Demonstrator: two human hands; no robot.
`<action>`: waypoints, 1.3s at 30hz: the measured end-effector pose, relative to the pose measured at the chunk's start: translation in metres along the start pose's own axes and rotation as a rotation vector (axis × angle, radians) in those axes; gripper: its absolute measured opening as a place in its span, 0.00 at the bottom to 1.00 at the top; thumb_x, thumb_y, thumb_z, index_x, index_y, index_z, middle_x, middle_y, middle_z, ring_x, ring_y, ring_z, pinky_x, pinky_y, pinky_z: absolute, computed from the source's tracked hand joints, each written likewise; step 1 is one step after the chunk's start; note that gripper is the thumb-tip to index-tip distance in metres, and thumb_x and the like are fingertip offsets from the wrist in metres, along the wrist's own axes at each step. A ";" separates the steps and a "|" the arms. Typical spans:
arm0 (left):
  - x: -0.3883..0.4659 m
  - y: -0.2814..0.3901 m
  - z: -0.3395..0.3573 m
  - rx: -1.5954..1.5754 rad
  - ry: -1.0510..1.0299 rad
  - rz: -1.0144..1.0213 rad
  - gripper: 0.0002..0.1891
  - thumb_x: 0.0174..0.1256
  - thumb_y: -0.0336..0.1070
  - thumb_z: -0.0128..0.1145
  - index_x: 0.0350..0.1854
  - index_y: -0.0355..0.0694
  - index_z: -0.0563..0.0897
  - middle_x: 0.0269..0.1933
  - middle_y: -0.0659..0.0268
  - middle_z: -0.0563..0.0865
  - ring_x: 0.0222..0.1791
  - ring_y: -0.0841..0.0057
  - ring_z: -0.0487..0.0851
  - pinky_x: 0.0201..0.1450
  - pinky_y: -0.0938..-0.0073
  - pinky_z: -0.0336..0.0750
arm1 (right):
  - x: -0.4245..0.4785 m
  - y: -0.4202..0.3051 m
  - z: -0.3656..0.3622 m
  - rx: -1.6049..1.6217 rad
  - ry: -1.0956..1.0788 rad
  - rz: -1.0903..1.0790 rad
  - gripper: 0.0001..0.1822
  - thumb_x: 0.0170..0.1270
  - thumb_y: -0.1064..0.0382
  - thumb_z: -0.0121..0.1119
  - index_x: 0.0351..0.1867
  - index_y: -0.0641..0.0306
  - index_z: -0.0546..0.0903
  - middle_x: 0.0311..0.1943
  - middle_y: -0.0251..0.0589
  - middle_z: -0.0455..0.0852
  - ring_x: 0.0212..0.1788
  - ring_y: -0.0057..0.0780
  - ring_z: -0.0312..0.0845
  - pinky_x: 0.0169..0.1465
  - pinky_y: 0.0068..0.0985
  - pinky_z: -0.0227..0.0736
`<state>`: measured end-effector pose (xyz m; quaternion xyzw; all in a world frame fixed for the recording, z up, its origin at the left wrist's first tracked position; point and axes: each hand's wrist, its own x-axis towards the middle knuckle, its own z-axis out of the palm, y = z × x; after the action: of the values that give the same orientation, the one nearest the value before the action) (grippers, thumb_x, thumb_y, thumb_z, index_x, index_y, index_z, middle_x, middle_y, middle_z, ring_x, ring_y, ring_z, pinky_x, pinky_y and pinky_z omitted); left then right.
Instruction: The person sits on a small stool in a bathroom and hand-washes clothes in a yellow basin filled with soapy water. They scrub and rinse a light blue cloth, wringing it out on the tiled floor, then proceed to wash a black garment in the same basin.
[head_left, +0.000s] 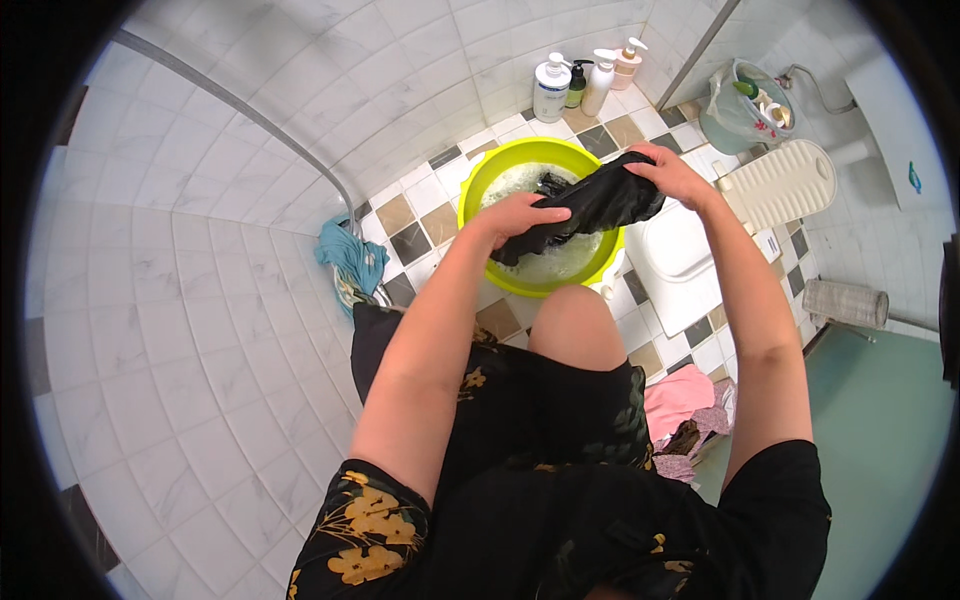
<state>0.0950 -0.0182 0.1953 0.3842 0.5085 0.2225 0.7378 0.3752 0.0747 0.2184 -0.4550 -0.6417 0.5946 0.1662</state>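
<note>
A wet black garment (607, 196) stretches between my two hands, above a lime-green basin (474, 184) of soapy water. My left hand (525, 216) grips its lower left part, thumb on top, over the middle of the basin. Its other end is pinched in my right hand (666, 174), higher up and beyond the basin's right rim. White suds (517, 180) float on the water, and more dark cloth (553, 184) shows at the surface behind my left hand. Whether that cloth belongs to the same garment I cannot tell.
Several pump bottles (553, 88) line the wall behind the basin. At right are a squat toilet (679, 247), a ribbed cream plastic board (784, 184) and a lined waste bin (727, 127). Teal cloth (352, 255) lies at left; pink clothes (679, 397) lie at lower right.
</note>
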 end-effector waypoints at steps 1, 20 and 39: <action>-0.001 -0.009 -0.001 -0.190 0.015 0.010 0.28 0.63 0.51 0.61 0.57 0.34 0.76 0.51 0.59 0.83 0.49 0.70 0.81 0.53 0.70 0.74 | 0.005 -0.001 0.007 0.169 -0.020 0.039 0.10 0.65 0.62 0.58 0.44 0.64 0.81 0.35 0.31 0.85 0.36 0.18 0.77 0.44 0.21 0.73; 0.119 -0.086 0.041 -1.066 0.501 0.019 0.17 0.70 0.55 0.52 0.36 0.46 0.82 0.32 0.71 0.82 0.32 0.81 0.79 0.31 0.76 0.72 | 0.101 0.076 0.156 -0.245 0.634 -0.040 0.16 0.62 0.55 0.52 0.21 0.62 0.80 0.20 0.51 0.79 0.25 0.50 0.76 0.29 0.39 0.69; 0.125 -0.113 0.018 -1.034 0.510 0.128 0.19 0.72 0.49 0.49 0.53 0.40 0.80 0.48 0.66 0.82 0.46 0.77 0.79 0.49 0.74 0.73 | 0.108 0.082 0.186 -0.148 0.582 -0.110 0.18 0.64 0.54 0.55 0.20 0.64 0.77 0.19 0.51 0.78 0.24 0.52 0.75 0.29 0.38 0.69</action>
<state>0.1520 -0.0029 0.0370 -0.0621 0.4711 0.5718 0.6687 0.2092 0.0359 0.0641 -0.5818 -0.6324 0.3810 0.3413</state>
